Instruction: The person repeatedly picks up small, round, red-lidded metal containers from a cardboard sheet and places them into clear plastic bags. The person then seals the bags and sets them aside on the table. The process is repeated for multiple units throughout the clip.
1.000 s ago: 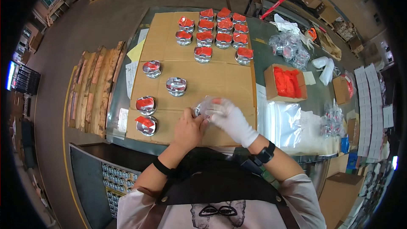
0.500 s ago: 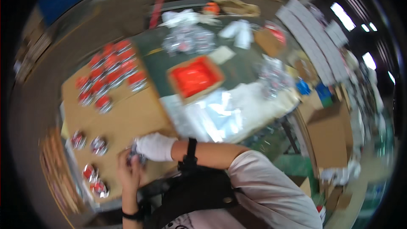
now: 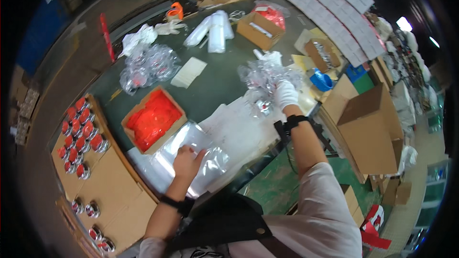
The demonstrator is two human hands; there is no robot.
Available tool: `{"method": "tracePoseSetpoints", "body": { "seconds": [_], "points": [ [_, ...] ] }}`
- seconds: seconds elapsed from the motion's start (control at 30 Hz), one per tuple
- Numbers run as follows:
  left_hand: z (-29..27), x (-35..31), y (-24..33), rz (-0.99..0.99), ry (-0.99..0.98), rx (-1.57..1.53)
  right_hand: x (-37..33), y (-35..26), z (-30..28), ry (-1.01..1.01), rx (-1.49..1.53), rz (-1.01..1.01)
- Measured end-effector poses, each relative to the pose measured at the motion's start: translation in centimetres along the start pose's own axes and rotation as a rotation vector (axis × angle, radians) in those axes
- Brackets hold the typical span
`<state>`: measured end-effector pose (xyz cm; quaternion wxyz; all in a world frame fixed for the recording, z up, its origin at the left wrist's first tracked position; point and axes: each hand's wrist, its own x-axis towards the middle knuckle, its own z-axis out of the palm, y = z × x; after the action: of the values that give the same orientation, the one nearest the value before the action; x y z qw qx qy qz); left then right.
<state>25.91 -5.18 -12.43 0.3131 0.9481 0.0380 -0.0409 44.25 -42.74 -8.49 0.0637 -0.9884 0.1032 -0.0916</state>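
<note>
The left fingers (image 3: 201,155), bare, are over the clear bags (image 3: 178,144) lying flat on the counter (image 3: 205,99), with the thumb standing apart from the others; I cannot tell whether any plastic is pinched there. A crumpled edge of clear film shows just right of the thumb. The right fingers (image 3: 285,87), in a white glove (image 3: 288,102), reach into a heap of bagged parts (image 3: 263,79), well apart from the left ones, up and to their right. Their tips are lost among the plastic, so I cannot tell if they are together.

A pale sheet (image 3: 241,136) lies between the two sets of fingers. Just above and left of the left fingers is a box (image 3: 128,126) full of red plastic (image 3: 155,119). Farther left of them, metal parts (image 3: 82,143) with red tops stand close together on cardboard (image 3: 114,181), and four more stand lower down, in two pairs.

Just right of the right fingers is a blue roll (image 3: 321,80); beyond it, lower, stands an open carton (image 3: 368,131). Up and left of them lie white rolls (image 3: 216,31), a paper (image 3: 189,72) and, farther left, a second heap of bagged parts.
</note>
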Motion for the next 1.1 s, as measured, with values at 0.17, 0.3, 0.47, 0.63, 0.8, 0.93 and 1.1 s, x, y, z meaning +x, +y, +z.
{"method": "tracePoseSetpoints", "body": {
  "seconds": [0.17,0.3,0.47,0.63,0.8,0.93,1.1],
  "points": [
    [1.7,0.9,-3.2,-0.198,-0.044,-0.101,-5.4,-10.3,-3.3,0.108,0.313,-0.203],
    [-1.7,-1.4,-1.3,-0.039,0.016,-0.332,-14.2,-17.1,-1.6,-0.199,0.51,-0.95],
    [-9.2,-6.5,-2.8,-0.138,0.206,-0.617,-18.8,-25.0,-5.0,-0.978,0.989,-0.402],
    [-17.1,-16.0,-8.7,-0.242,0.242,-1.1,-29.0,-37.8,-8.6,-1.326,1.291,-0.318],
    [-25.1,-32.9,-19.2,-0.529,1.046,-1.37,-37.9,-49.9,-9.0,-1.64,1.313,-0.607],
    [-31.7,-39.8,-19.0,-0.538,1.344,-0.915,-46.7,-60.6,-2.6,-0.51,0.575,-1.452],
    [-33.1,-37.2,-20.2,-0.418,1.146,-0.312,-49.4,-64.8,0.1,-0.269,0.266,-1.506]
  ]
}}
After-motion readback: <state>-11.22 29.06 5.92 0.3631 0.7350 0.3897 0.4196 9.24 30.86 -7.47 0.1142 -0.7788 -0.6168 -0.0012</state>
